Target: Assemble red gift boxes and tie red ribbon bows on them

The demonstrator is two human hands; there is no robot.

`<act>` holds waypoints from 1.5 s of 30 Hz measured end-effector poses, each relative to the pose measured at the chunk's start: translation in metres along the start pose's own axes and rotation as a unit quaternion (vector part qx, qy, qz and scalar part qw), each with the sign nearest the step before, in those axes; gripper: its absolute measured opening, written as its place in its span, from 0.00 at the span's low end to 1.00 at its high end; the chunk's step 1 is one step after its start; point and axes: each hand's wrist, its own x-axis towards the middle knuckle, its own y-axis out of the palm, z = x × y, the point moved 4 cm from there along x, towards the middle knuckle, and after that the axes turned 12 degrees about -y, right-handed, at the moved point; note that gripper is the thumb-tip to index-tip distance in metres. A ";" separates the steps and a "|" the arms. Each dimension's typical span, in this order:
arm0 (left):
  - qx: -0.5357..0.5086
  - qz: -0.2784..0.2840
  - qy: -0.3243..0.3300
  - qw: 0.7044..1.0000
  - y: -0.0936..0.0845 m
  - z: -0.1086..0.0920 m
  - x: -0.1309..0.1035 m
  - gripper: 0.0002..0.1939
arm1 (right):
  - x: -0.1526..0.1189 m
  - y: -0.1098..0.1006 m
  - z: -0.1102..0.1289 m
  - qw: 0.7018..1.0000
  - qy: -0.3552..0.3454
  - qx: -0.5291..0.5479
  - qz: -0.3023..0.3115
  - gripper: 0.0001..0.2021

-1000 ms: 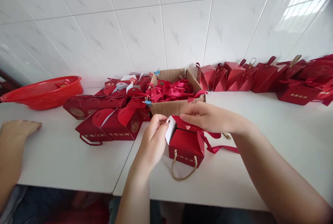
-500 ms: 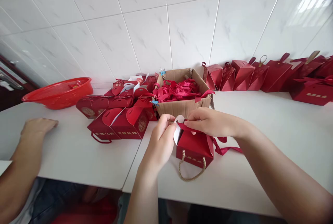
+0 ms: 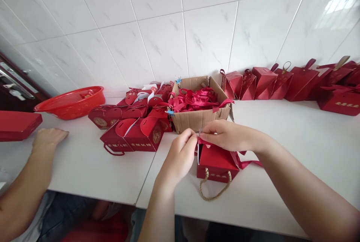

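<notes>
A small red gift box (image 3: 217, 162) with gold lettering stands on the white table in front of me. Its beige rope handle (image 3: 215, 199) droops toward the front edge. My left hand (image 3: 182, 151) pinches the rounded side flap, now seen nearly edge-on. Across the top, my right hand (image 3: 229, 134) grips a red ribbon (image 3: 250, 164) close to that flap, and the ribbon's loose end trails right on the table. The fingertips of both hands almost meet at the flap, so the exact spot where the ribbon passes is hidden.
Behind the gift box is a cardboard box (image 3: 200, 120) full of red ribbons. Several red boxes (image 3: 144, 137) are grouped left of it, more (image 3: 302, 82) along the wall. Farther left are a red basin (image 3: 70, 105), a flat red box (image 3: 18, 126) and another person's hand (image 3: 49, 137).
The flap has turned from showing its white inside to nearly edge-on, and my left hand has closed in toward the right one. At far left a flat red box has come into view.
</notes>
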 end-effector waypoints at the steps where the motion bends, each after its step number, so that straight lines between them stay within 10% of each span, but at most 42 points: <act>1: -0.008 -0.001 0.007 1.000 0.000 -0.001 0.002 0.15 | -0.001 -0.001 0.001 1.000 0.001 0.000 0.008 0.16; 5: -0.158 -0.021 0.019 0.987 -0.004 -0.004 0.009 0.11 | -0.005 -0.013 0.002 1.000 0.008 -0.006 -0.005 0.18; 10: -0.419 -0.046 0.009 0.907 -0.027 -0.003 0.014 0.07 | -0.017 -0.041 -0.005 0.995 0.008 -0.064 -0.080 0.12; 14: -0.504 -0.121 -0.002 0.855 -0.056 0.005 0.016 0.08 | -0.029 -0.056 -0.016 0.989 0.037 -0.139 -0.024 0.06; 22: -0.384 -0.275 -0.008 0.881 -0.079 0.024 0.024 0.11 | -0.039 -0.052 -0.030 0.983 0.077 -0.125 0.114 0.14; 27: -0.087 -0.426 0.108 0.894 -0.065 0.008 0.011 0.18 | -0.033 -0.045 -0.028 0.981 0.072 -0.110 0.140 0.14; 30: 0.018 -0.237 0.151 0.960 -0.041 -0.005 0.010 0.11 | -0.032 -0.044 -0.026 0.983 0.064 -0.091 0.143 0.12; 34: 0.078 0.031 0.048 0.995 -0.010 -0.005 0.006 0.08 | -0.032 -0.044 -0.022 0.987 0.045 -0.057 0.140 0.10; 45: 0.052 0.024 0.009 0.998 -0.007 -0.005 0.009 0.12 | -0.034 -0.045 -0.021 0.986 0.056 -0.081 0.132 0.08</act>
